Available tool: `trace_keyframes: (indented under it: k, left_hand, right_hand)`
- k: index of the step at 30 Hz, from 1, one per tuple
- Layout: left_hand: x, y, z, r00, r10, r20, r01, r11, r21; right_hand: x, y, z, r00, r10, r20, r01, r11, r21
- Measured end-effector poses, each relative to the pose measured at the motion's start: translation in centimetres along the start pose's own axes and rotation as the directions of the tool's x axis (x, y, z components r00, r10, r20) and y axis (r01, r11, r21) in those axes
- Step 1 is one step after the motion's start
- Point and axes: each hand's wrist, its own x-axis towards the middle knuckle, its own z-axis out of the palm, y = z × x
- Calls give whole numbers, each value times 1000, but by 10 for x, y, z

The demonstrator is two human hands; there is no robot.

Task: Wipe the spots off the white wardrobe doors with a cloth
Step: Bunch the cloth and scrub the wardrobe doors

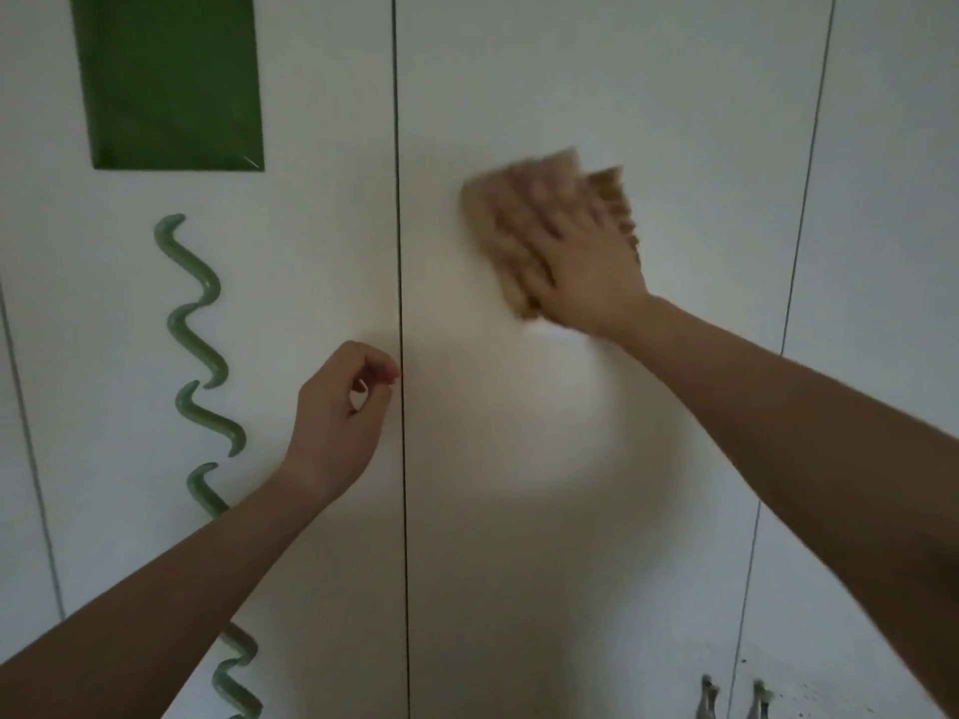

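**Mid-wipe on the wardrobe**

Right hand (581, 262) flat, pressing tan cloth (545, 199) against middle door (597, 459), blurred mid-stroke. Left hand (337, 412) loosely curled, empty, at door seam (399, 251). Next, likely: dark specks (809, 690) near bottom-right corner, beside metal handles (708, 697).

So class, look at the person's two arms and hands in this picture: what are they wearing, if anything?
Nothing shows on either arm. The left hand and the right hand are bare, with no gloves, and no rings or watch can be made out. Both forearms are uncovered as far as the picture's edge, so no sleeves are in view. The right hand's fingers are blurred, so small details there cannot be told.
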Motion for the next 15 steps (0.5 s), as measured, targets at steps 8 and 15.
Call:
trace_keyframes:
  k: [8, 15]
  left_hand:
    - [-24, -17, -2, 995, 42, 87, -46, 998, 51]
    - [-25, -5, 14, 971, 93, 219, -107, 993, 53]
  right_hand:
    - [-208, -226, 50, 853, -408, 325, 266, 876, 402]
    - [-183, -81, 11, 864, -398, 309, 327, 910, 257]
